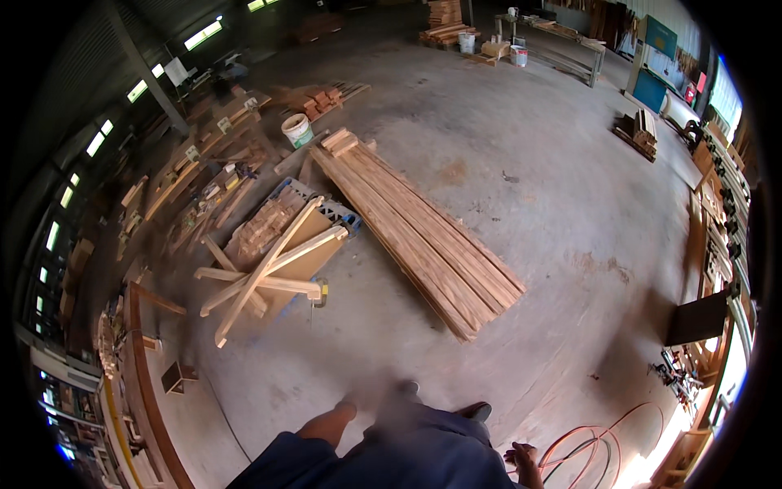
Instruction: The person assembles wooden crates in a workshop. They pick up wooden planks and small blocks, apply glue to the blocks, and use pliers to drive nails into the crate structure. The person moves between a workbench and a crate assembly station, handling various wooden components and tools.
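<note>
Clock taken from the shoes (476,411). Left hand (346,409), 9 o'clock: blurred; spread and hold not discernible. Right hand (524,453), 4 o'clock: fingers loosely half-curled, nothing seen held. Orange hose (601,431), 4 o'clock: looped on the floor (570,212), near the right hand; footing judged best kept clear of it. Plank stack (419,240), 12 o'clock: laid lengthwise, untouched. Crossed timbers (262,275), 10 o'clock.

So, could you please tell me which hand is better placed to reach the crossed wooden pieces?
Probably the left hand: it sits nearer the crossed wooden pieces, while the right hand hangs farther right.
</note>
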### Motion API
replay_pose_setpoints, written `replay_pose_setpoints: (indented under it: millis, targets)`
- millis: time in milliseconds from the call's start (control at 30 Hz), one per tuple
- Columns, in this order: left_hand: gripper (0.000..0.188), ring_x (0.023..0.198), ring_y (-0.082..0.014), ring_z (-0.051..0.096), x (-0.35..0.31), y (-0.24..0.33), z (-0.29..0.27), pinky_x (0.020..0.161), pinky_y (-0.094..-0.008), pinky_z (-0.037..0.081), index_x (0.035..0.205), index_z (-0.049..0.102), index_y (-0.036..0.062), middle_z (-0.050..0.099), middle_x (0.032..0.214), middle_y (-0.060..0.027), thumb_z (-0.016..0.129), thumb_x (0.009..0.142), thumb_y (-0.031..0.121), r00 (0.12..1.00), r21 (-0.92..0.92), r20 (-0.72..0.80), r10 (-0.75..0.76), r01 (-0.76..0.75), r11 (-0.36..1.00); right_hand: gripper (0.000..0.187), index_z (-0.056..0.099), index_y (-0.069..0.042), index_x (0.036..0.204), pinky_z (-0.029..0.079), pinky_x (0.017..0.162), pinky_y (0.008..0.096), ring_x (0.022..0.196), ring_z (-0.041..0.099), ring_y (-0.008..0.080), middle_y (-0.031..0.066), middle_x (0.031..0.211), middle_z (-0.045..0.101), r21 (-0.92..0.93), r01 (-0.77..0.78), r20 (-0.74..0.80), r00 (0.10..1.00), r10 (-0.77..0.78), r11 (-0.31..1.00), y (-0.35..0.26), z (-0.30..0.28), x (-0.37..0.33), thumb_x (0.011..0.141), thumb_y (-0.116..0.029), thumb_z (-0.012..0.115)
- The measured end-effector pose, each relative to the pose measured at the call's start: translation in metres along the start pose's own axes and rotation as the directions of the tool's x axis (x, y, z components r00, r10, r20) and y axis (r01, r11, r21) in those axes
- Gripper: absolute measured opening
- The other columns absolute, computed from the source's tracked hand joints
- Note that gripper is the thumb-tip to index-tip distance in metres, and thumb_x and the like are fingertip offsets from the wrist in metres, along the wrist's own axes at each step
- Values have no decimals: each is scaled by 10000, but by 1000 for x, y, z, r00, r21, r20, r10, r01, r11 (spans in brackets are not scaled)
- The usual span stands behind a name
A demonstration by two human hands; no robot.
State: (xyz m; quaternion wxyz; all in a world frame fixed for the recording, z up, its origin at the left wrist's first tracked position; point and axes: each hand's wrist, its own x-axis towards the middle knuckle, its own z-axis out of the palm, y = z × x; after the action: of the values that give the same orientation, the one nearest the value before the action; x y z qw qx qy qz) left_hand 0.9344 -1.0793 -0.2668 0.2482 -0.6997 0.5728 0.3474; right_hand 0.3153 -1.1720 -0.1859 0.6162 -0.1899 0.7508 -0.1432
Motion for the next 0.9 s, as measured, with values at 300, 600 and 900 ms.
replay_pose_setpoints:
  millis: [300,600,900]
  targets:
    - [317,1159,-324,692,-108,156,-28,1032,-397,526,1138,806,232,754,1207,-79,656,872,317,915,-538,130,-381,388,748,210,641,76,982,609,475,395,553,704,282,215,798,725,-178,46,-8,999,-48,983,-91,-89,82,956,-127,689]
    - [303,1130,-369,695,-106,172,4,989,-469,547,1088,785,138,738,1188,-146,559,944,282,909,-611,-76,-410,282,740,220,674,71,1034,610,514,385,633,735,286,211,835,738,-279,121,138,987,-85,953,-134,-29,87,959,-134,704]
    - [524,1166,-302,707,-103,156,5,1043,-366,535,1217,766,99,747,1230,-158,812,724,267,894,-801,-12,-449,260,539,268,677,74,1096,632,551,390,668,751,290,219,875,754,-468,163,194,978,-78,868,-156,11,63,944,-138,736]
